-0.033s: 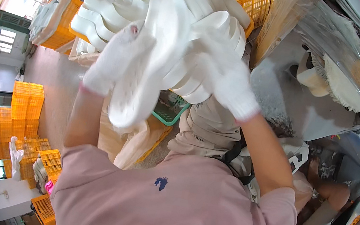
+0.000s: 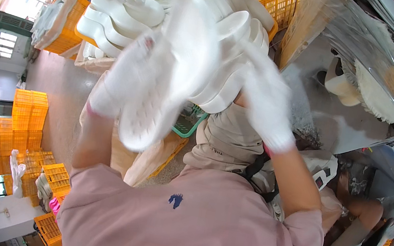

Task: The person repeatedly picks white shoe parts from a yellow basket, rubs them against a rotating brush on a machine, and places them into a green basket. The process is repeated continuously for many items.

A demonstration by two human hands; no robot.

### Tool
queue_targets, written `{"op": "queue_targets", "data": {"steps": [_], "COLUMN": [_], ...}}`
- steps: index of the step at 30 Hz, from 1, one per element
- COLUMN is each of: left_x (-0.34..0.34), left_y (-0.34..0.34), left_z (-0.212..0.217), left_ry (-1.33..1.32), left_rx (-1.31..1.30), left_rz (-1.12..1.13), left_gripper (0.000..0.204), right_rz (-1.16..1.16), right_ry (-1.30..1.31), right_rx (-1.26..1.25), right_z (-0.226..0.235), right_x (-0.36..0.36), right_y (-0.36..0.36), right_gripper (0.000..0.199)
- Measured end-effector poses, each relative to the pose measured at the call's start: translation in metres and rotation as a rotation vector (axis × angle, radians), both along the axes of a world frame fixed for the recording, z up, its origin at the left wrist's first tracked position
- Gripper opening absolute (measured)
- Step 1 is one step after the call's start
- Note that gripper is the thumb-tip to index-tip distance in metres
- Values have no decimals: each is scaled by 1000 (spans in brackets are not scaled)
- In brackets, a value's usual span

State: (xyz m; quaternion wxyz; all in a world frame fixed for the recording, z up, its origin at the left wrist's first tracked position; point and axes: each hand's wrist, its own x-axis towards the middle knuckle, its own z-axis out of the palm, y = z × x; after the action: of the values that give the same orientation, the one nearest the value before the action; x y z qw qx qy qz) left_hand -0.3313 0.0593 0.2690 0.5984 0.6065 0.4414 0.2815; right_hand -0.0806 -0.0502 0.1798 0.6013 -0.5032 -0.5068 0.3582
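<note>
My left hand [image 2: 124,74], in a white knit glove, is closed on a white shoe sole [image 2: 148,120]. The sole is upright and tilted, blurred by motion, with small marks on its lower part. To its right is my right hand [image 2: 268,103], also in a white glove, apart from that sole. Its fingers look stretched out toward the upper left, smeared by motion, and I see nothing held in them. Behind both hands rises a heap of stacked white soles [image 2: 116,15], partly hidden by the held one.
A green basket [image 2: 189,124] stands below the heap. Orange crates [image 2: 29,116] are piled at the left, another orange crate [image 2: 284,5] is at the back. On the right, clear plastic sheeting [image 2: 371,48] hangs by a grey surface [image 2: 308,110]. A person's arm [image 2: 364,213] shows at the lower right.
My right hand has moved right and slightly down, away from the held sole. The sole in my left hand has shifted a little down, its top swinging right.
</note>
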Motion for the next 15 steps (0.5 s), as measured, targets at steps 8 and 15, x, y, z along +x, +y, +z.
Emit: {"op": "queue_targets", "data": {"steps": [8, 15], "left_x": [196, 267], "left_y": [-115, -160], "left_z": [-134, -152], "left_ry": [187, 156], "left_rx": [611, 430], "left_rz": [-1009, -1109], "left_gripper": [38, 94], "right_rz": [-580, -1317], "right_ry": [420, -48], "right_rx": [-619, -467], "right_z": [13, -37], "right_x": [83, 115], "right_y": [-234, -336], "right_gripper": [56, 30]}}
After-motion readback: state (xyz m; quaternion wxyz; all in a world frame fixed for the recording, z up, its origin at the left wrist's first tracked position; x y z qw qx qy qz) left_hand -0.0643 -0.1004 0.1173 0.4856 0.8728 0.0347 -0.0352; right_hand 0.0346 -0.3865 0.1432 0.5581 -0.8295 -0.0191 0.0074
